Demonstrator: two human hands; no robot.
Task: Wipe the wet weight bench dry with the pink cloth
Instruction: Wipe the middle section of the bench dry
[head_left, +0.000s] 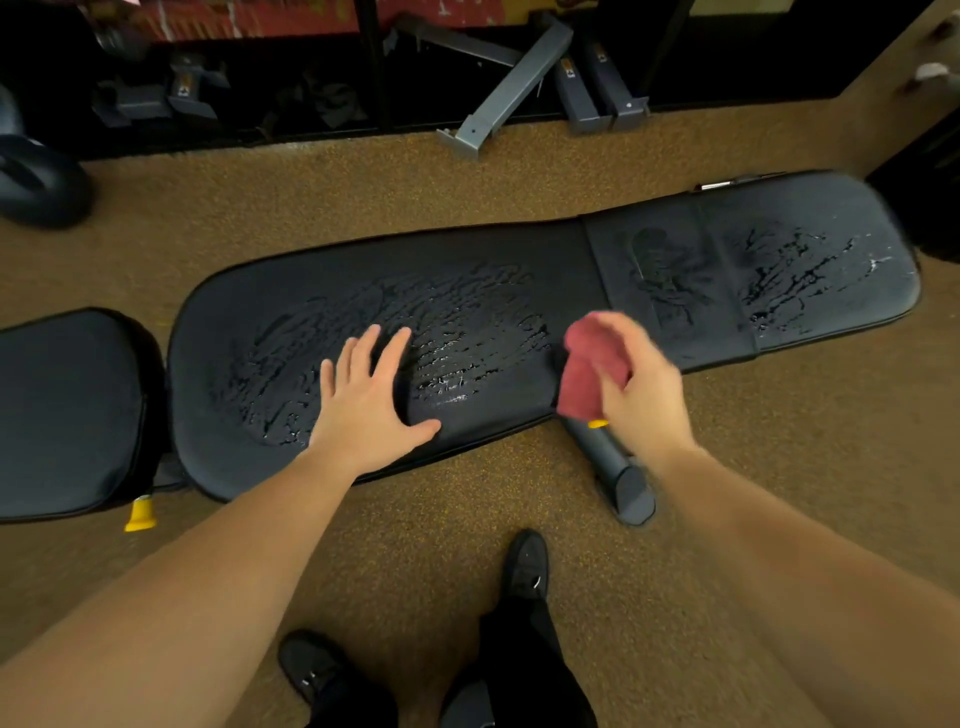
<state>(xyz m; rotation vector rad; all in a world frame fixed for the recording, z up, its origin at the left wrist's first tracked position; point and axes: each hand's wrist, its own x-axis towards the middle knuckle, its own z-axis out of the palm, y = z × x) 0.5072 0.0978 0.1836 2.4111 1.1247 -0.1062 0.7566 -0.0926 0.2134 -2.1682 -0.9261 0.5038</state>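
Observation:
The long black weight bench (519, 249) lies across the view, its pad streaked with water in the middle and at the right end. My left hand (366, 402) lies flat on the pad near its front edge, fingers spread, holding nothing. The bunched pink cloth (589, 371) is gripped in my right hand (641, 384), which hovers at the bench's front edge, blurred by motion. Whether the cloth touches the pad I cannot tell.
A separate black seat pad (62, 410) sits to the left, with a yellow knob (140, 514) below it. A grey bench leg (618, 473) juts toward my shoes (527, 564). Grey steel frame parts (511, 85) and a dark weight plate (39, 179) line the far floor.

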